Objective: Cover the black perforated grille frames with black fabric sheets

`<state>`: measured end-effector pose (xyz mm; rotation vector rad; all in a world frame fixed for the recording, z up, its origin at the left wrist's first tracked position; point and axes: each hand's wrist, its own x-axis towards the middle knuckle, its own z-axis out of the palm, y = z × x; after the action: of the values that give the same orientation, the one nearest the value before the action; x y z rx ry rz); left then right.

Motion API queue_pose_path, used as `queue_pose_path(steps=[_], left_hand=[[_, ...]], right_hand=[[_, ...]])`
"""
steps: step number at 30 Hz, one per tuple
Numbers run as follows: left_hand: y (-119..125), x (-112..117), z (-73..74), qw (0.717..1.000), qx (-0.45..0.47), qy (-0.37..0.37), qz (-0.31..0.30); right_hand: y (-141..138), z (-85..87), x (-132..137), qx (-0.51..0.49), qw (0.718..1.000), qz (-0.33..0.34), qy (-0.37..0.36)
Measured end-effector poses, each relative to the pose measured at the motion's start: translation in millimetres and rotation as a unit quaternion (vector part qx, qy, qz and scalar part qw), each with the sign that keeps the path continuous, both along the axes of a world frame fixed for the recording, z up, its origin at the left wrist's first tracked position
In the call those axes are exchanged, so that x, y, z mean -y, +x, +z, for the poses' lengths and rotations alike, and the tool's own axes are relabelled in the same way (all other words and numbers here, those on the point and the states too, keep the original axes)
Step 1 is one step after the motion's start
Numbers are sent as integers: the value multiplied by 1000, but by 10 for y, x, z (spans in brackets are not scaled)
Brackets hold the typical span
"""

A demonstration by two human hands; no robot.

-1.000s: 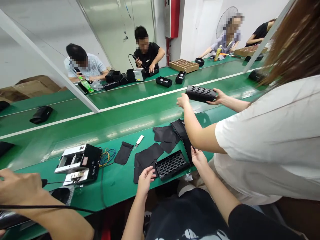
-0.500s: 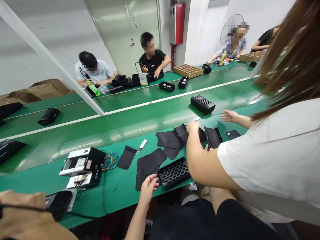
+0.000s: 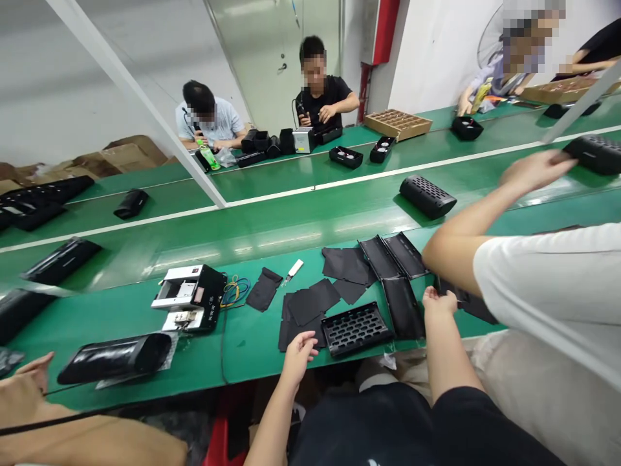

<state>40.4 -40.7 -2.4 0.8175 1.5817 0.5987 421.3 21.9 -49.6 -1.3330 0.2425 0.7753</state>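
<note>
My left hand (image 3: 301,349) is open, fingers loosely bent. It hovers at the near table edge, beside a black perforated casing shell (image 3: 358,329) that lies with its hollow side up. My right hand (image 3: 440,301) has its fingers curled at the left end of a black casing part (image 3: 473,305), which a co-worker's arm partly covers. Just left of that hand lies a smooth black curved panel (image 3: 402,307). Two similar panels, a left one (image 3: 379,257) and a right one (image 3: 405,254), lie behind it. Flat black sheets (image 3: 310,304) are spread out beyond my left hand.
A co-worker's arm (image 3: 490,200) reaches across on the right toward a black speaker-like casing (image 3: 599,155). Another casing (image 3: 427,196) rests on the green surface ahead. Left stand a white-and-black machine (image 3: 189,298) with cables and a plastic-wrapped casing (image 3: 116,357). Several people sit opposite.
My view has turned left and downward. The co-worker's arm has swung away to the right, uncovering the panels and my right hand. The panel that stood tilted near my right hand now lies flat.
</note>
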Motion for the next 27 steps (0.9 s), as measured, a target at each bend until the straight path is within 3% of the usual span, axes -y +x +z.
queue_pose_path(steps=[4, 10, 13, 16, 19, 22, 27], left_hand=[[-40, -39, -67, 999, -26, 0, 23], [-137, -182, -221, 992, -121, 9, 24], [-171, -328, -236, 976, -210, 52, -13], [-121, -461, -159, 944, -318, 70, -61], [-8, -542, -50, 921, -381, 25, -72], [81, -576, -1, 919, -391, 7, -58], [70, -575, -27, 925, -377, 26, -34]], right_hand=[[82, -15, 46, -48, 997, -26, -50], [96, 7, 102, -43, 997, -6, -69], [-114, 7, 146, -5, 997, -3, -72], [-511, 27, 198, 21, 998, 14, -55], [-984, 103, 262, 80, 992, 100, -7], [-1364, 208, 305, 165, 957, 235, 39], [-1669, 261, 268, 197, 911, 356, 64]])
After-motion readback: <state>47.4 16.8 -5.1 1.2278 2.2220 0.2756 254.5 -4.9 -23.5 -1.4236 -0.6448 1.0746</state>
